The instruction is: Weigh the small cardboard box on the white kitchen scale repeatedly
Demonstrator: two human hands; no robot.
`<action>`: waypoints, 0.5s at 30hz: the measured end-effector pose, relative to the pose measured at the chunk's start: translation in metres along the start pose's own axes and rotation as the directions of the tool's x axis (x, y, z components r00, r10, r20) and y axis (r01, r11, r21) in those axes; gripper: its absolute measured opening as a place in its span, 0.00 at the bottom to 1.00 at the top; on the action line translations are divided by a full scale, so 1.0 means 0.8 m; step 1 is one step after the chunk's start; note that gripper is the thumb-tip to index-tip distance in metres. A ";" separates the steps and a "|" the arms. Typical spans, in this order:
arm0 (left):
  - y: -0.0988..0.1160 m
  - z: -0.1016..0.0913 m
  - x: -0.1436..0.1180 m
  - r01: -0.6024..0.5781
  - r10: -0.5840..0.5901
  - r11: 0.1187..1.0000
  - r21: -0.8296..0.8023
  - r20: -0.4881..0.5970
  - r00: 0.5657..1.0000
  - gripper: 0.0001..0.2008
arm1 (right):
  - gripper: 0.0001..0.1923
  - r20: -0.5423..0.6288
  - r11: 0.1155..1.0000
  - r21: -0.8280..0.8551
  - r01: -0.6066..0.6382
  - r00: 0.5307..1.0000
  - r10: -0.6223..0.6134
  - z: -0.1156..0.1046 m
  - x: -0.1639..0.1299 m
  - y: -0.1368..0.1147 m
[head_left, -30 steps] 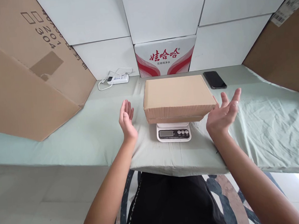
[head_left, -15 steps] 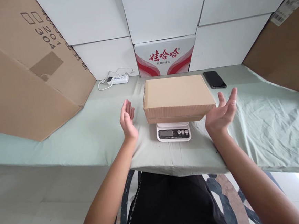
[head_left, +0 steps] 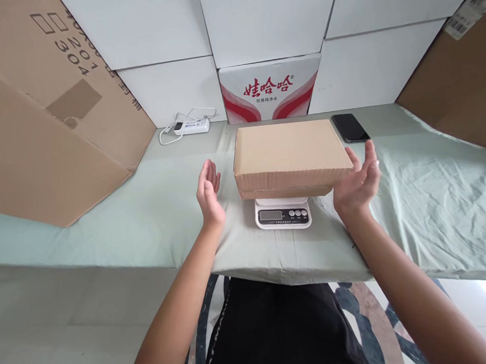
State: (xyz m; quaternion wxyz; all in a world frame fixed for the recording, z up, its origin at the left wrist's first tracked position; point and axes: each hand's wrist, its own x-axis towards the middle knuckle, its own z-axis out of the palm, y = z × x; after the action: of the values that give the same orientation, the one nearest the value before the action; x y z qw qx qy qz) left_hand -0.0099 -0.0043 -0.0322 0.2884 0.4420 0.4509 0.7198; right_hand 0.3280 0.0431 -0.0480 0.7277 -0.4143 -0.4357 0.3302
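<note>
A closed brown cardboard box (head_left: 288,147) rests on a white digital kitchen scale (head_left: 284,223), hiding most of its platform. The scale's small display and round buttons show at the front, and I can read no digits. My left hand (head_left: 209,193) is held apart from the box's left side, fingers extended, palm turned inward, holding nothing. My right hand (head_left: 356,181) is open at the box's right front corner, fingers spread and palm up. Part of it is behind that corner, and I cannot tell whether it touches the box.
A black phone (head_left: 350,127) lies behind the right hand. Further left at the back is a white power strip (head_left: 191,127) with a cable. Large cartons (head_left: 16,138) flank both sides. A red-and-white carton (head_left: 270,98) stands at the back on the green cloth (head_left: 153,211).
My right hand has moved slightly left, closer to the box, and its fingers have drawn in a little. My left hand and the box look nearly the same.
</note>
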 end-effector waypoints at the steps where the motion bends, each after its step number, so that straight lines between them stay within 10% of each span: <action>1: 0.000 0.000 0.000 -0.001 0.001 1.000 0.007 0.005 1.000 0.45 | 0.59 0.002 1.000 0.006 -0.008 1.000 0.008 -0.002 0.003 -0.001; 9: -0.005 -0.001 0.002 -0.019 0.017 0.999 0.037 0.057 0.998 0.44 | 0.35 -0.210 0.996 -0.082 0.029 0.977 -0.045 -0.011 0.016 -0.033; 15: -0.009 0.003 0.001 0.022 -0.024 1.000 0.021 0.110 0.994 0.44 | 0.29 0.048 0.948 -0.297 0.113 0.993 -0.103 0.003 -0.004 -0.048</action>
State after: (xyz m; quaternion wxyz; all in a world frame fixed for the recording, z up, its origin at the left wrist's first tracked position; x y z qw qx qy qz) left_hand -0.0078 0.0003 -0.0383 0.3168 0.4786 0.4467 0.6863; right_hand 0.3291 0.0245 -0.0138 0.6664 -0.4898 -0.5144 0.2267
